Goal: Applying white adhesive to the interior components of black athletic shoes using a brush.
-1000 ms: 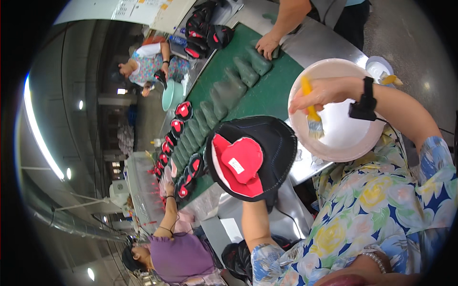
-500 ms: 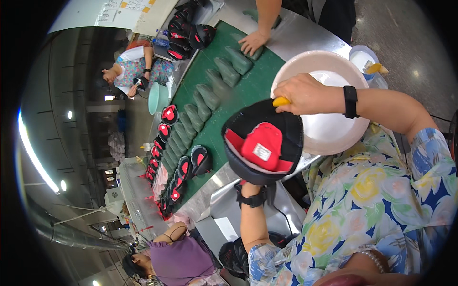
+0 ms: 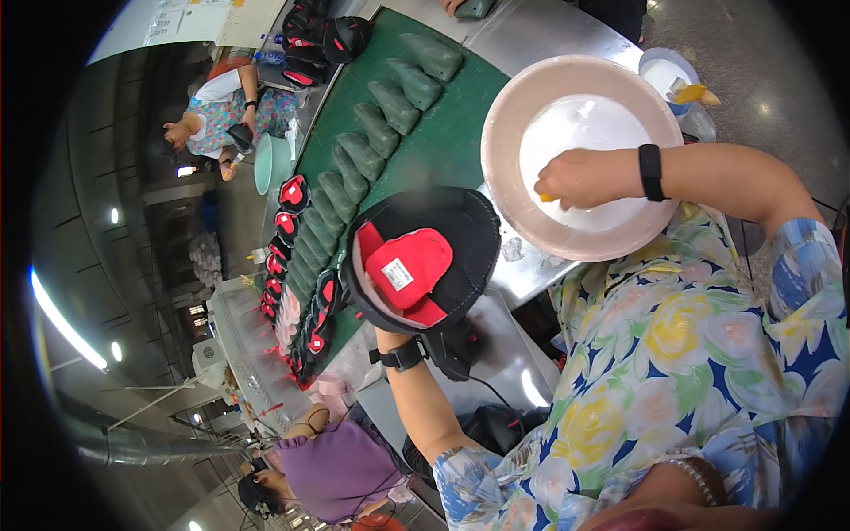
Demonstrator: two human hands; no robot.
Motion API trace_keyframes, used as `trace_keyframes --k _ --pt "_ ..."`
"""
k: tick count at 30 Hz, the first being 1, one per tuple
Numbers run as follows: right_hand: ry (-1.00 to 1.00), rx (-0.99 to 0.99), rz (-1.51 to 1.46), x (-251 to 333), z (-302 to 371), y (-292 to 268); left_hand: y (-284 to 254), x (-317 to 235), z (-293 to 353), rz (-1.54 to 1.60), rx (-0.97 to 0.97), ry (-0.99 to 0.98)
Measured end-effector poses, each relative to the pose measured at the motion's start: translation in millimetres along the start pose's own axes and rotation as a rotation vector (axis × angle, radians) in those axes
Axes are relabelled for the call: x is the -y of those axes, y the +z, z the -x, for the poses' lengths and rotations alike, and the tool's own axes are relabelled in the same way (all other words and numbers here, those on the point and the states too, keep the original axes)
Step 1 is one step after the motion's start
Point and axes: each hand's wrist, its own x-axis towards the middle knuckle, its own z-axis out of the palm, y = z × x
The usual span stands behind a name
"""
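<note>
Where the right hand (image 3: 589, 180) is seen at the edge of the black padded piece (image 3: 469, 234) half a second earlier, it is now seen inside the pale basin (image 3: 500, 119), over the white liquid (image 3: 567, 128). A yellow-handled brush (image 3: 544, 197) is grasped in it; only a bit of handle is exposed, so the brush's long axis cannot be told. The padded piece is held up beside the basin, in front of the green mat (image 3: 465, 66), by the left hand (image 3: 390, 340), whose fingers are hidden beneath; their grip cannot be told. Its hollow, red-lined side is turned toward the camera, its long axis slanted from lower left to upper right, the red flap's rounded end pointed upper right.
</note>
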Motion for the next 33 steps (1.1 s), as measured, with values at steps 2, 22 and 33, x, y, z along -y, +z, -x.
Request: trace_keyframes --k 2,22,33 --pt "-0.01 -0.107 -0.019 -8 11 -20 15 -44 9 0.122 0.156 0.137" --pt "0.136 -0.774 -0.335 25 28 -99 126 -140 33 0.499 0.181 0.448" --pt "0.409 -0.774 -0.812 41 9 -72 146 -112 39 0.321 -0.257 0.746"
